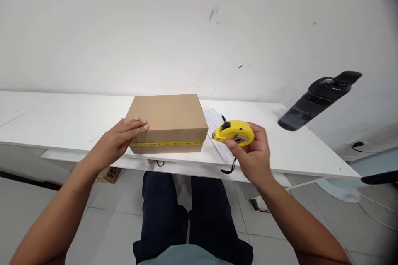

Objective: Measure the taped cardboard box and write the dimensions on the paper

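A brown cardboard box (168,112) with its lid closed sits at the table's front edge. My left hand (124,134) grips its front left corner, fingers lying on the lid; the thumb is hidden. A yellow measuring tape blade (168,144) runs straight along the box's front face, below the lid's rim. Right of the box, my right hand (251,149) holds the yellow tape measure (236,131) by its case, and a black wrist strap (230,169) dangles beneath it. Between the box and the case I cannot make out the blade.
Behind the tape measure lie a handwritten sheet of paper (214,120) and a dark pen (223,118). A dark water bottle (317,101) stands on the white table (68,120) at the right. The wall rises directly behind. Under the table, a small carton (109,174) rests at the left.
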The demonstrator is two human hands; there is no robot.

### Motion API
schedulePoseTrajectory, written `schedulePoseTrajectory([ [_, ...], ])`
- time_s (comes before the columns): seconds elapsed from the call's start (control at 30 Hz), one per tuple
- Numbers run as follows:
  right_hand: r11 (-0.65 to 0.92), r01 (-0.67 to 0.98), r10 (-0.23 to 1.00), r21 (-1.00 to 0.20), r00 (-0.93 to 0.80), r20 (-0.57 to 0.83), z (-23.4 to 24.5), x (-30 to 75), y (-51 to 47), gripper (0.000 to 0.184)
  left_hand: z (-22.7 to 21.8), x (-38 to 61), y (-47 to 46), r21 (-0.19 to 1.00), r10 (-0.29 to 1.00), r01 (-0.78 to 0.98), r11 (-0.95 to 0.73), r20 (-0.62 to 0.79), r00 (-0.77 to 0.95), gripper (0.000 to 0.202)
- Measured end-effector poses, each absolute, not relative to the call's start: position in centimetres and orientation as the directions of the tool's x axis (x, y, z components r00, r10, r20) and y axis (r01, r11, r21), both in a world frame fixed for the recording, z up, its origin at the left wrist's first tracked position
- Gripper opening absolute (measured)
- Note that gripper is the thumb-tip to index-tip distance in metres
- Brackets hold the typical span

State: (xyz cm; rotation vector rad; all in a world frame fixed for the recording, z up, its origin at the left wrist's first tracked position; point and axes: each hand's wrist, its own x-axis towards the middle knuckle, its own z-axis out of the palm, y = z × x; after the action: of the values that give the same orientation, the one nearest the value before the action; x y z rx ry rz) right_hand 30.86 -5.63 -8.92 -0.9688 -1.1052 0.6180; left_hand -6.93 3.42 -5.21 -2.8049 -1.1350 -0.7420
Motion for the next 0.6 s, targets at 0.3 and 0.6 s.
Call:
schedulePoseTrajectory([
  [0.3, 0.164, -0.246, 0.959, -0.955, -0.188, 0.213, -6.1, 24.2, -6.4, 0.050, -3.9, -1.0, -1.9, -0.245, 0.210, 0.509, -0.825, 0.703, 0.679, 0.064],
  [0.6, 0.293, -0.206, 0.946, -0.934, -0.080, 0.314, -6.3, 25.1, -4.9, 0.049, -3.9, -3.2, -1.8, -0.580, -0.086, 0.589, -0.563, 0.750, 0.656, 0.030],
])
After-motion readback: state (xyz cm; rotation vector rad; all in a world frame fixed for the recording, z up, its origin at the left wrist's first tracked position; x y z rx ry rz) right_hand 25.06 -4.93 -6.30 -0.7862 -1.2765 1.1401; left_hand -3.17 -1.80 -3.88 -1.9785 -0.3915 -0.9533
